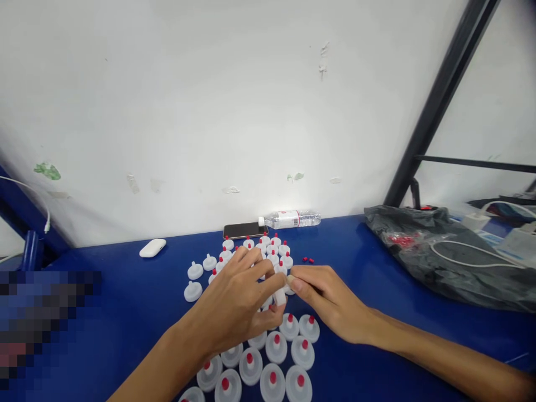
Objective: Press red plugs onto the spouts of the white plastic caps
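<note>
My left hand (238,293) grips a translucent white plastic cap (280,297) between thumb and fingers, above the rows. Against its tip side my right hand (337,307) is closed in a pinch; what its fingertips hold is hidden. Below and in front of me stand many white disc-shaped caps (272,384) with narrow stems, each topped by a red tip. More red-tipped caps (286,260) stand beyond my hands, partly covered by them. Three white caps with bare stems (195,271) sit left of my left hand. Two small loose red tips (308,260) lie beyond my right hand.
Along the wall lie a phone (240,230) and a water bottle (293,219) on its side. A white earbud case (153,248) rests at the left of the blue table (138,318). At right, a dark plastic bag (439,268) carries a bag of red pieces (404,240) and a white cable.
</note>
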The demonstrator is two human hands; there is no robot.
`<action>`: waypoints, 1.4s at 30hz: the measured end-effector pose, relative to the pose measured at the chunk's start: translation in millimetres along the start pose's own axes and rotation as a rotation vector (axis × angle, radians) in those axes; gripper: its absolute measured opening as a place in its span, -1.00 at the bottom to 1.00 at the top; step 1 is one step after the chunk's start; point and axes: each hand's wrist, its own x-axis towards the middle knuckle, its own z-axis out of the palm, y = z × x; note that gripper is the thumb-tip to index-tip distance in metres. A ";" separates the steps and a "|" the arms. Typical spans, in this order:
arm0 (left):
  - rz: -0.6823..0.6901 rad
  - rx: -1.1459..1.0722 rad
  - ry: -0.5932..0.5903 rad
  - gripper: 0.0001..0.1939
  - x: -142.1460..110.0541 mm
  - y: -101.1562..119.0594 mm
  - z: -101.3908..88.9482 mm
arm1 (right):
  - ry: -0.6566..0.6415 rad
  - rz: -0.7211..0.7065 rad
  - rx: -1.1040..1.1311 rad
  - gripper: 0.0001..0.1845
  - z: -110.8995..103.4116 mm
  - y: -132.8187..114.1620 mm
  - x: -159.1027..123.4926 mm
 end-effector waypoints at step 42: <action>-1.225 0.315 -0.531 -0.69 -71.6 -124.2 -29.1 | 0.170 0.127 -0.183 -0.76 -33.3 37.1 9.2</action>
